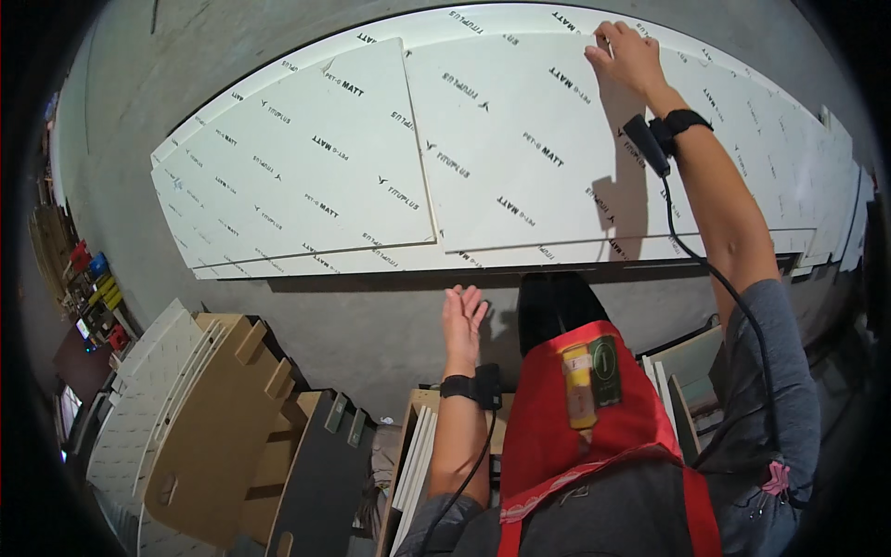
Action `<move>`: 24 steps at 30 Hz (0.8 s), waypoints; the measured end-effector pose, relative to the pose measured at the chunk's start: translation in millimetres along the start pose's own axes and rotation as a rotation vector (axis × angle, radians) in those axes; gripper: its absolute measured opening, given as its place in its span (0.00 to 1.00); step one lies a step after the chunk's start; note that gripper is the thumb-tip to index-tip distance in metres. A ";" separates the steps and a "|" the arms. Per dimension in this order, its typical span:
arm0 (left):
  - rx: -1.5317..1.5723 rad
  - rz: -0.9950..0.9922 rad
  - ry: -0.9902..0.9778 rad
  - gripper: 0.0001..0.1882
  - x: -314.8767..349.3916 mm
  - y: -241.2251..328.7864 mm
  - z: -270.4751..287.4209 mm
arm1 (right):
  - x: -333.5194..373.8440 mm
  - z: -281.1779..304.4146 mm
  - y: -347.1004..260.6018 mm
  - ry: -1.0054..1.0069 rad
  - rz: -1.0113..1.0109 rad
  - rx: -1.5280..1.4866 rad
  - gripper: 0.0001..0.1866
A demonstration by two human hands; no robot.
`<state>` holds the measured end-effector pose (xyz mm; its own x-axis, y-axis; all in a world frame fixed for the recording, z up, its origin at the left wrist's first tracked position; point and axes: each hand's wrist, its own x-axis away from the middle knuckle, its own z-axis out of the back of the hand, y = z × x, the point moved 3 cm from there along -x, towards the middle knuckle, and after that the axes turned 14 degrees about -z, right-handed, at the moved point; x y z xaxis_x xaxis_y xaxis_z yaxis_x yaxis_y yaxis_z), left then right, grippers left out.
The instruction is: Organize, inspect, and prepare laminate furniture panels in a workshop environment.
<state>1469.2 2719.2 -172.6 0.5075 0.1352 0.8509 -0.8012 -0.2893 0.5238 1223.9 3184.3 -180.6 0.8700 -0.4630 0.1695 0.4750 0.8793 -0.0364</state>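
White, film-covered panels with printed dark marks lie in a flat stack in front of me. On top are a left white panel and a right white panel, side by side with a narrow gap. My right hand reaches to the far edge of the right panel, its fingers bent around that edge and the thumb apart on the near side. In the air just before the stack's near edge, my left hand is open, palm up, fingers spread, touching nothing. Each wrist wears a black strap with a small device and cable.
Below the stack at left stand a brown board unit, a dark grey panel and more white panels on edge. White strips stand beside my left forearm. A red apron with a yellow-capped bottle in its pocket covers my front.
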 end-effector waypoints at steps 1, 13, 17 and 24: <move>0.079 -0.021 0.038 0.30 -4.4 2.7 -1.4 | 3.9 -0.3 -1.5 -0.020 -0.001 -0.026 0.18; -0.558 0.035 -0.176 0.18 -55.4 7.1 -14.5 | 71.3 3.8 -8.3 -0.120 0.004 -0.181 0.13; -0.520 -0.142 -0.199 0.22 -32.3 -7.7 -22.7 | 98.1 2.0 2.4 -0.140 -0.029 -0.285 0.16; -0.780 -0.021 -0.325 0.18 25.3 24.8 2.3 | 141.1 43.2 18.2 -0.271 0.071 -0.613 0.29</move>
<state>1462.9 2713.3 -138.2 0.4953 -0.1808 0.8497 -0.7191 0.4635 0.5178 1349.6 3139.8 -114.8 0.8757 -0.2916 0.3848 0.4769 0.6465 -0.5954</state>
